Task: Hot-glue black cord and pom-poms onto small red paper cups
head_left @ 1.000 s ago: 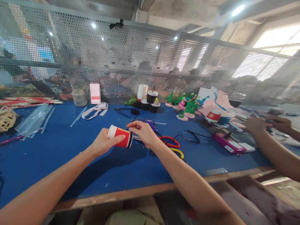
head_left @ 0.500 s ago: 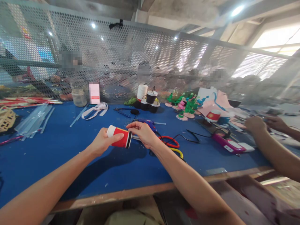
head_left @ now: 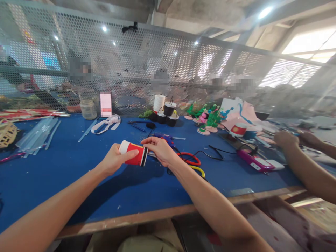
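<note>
A red paper cup with a white base and a black rim lies on its side in the air above the blue table. My left hand grips its base end, thumb across the red wall. My right hand pinches the black rim at the cup's right end. Just behind my right hand lies a blue-purple glue gun, partly hidden by the fingers.
Red and yellow scissors and black cables lie right of my hands. Black cups and a white cup stack, green foam flowers, glue sticks and a white ribbon sit farther back. A co-worker's hands work at right beside a pink tool. Mesh screen behind.
Both hands and the cup have shifted very slightly left and up. The co-worker's hands have moved a little at the right.
</note>
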A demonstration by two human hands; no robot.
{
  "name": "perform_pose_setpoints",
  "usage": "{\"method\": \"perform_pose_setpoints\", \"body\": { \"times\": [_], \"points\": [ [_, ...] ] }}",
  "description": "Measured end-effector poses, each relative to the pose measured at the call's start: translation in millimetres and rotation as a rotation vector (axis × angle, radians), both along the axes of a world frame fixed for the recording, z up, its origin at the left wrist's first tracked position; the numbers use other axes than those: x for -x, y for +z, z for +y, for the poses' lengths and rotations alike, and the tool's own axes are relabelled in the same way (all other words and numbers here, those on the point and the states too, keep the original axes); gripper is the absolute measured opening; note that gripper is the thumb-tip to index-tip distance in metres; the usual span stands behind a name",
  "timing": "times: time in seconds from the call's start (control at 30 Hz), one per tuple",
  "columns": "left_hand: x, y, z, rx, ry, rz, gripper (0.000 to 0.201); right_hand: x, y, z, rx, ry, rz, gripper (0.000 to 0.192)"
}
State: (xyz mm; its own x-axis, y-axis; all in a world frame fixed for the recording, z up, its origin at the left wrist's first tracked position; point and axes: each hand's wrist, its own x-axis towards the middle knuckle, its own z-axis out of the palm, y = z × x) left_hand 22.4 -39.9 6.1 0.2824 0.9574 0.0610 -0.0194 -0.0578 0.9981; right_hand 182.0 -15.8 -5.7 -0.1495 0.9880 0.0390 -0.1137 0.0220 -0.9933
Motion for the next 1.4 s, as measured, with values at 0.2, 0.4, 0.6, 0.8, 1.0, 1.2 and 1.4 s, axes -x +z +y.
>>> {"method": "perform_pose_setpoints", "body": {
  "times": [0.2, 0.4, 0.6, 0.8, 1.0, 1.2, 1.4],
  "points": [
    [2, 3.5, 0, -0.117, 0.078, 0.069, 0.023, -3, 3.7, -2, -0.121, -0.15, -0.127, 0.012],
    [5, 1.1, 1, -0.285, 0.069, 0.283, 0.023, -8, 10.0, -6, 0.042, 0.039, -0.045, 0.039],
    [3, 3.5, 1, -0.294, -0.014, 0.36, 0.024, -6, 6.5, -7, 0.105, 0.12, 0.045, 0.037],
    [6, 5.7, 8, -0.015, -0.063, 0.118, 0.032, -4, 4.4, -10, -0.075, 0.008, -0.057, 0.032],
    [6, 4.8, 10, 0.169, 0.01, -0.045, 0.026, 0, -0.1, -13, -0.315, 0.023, -0.298, 0.025],
    [4, 0.5, 11, 0.113, 0.039, -0.035, 0.027, -4, 1.2, -11, -0.545, -0.209, -0.394, 0.03],
    [3, -3.7, 11, 0.024, 0.051, 0.009, 0.025, 4, 3.2, -25, -0.756, -0.056, -0.457, 0.028]
  ]
}}
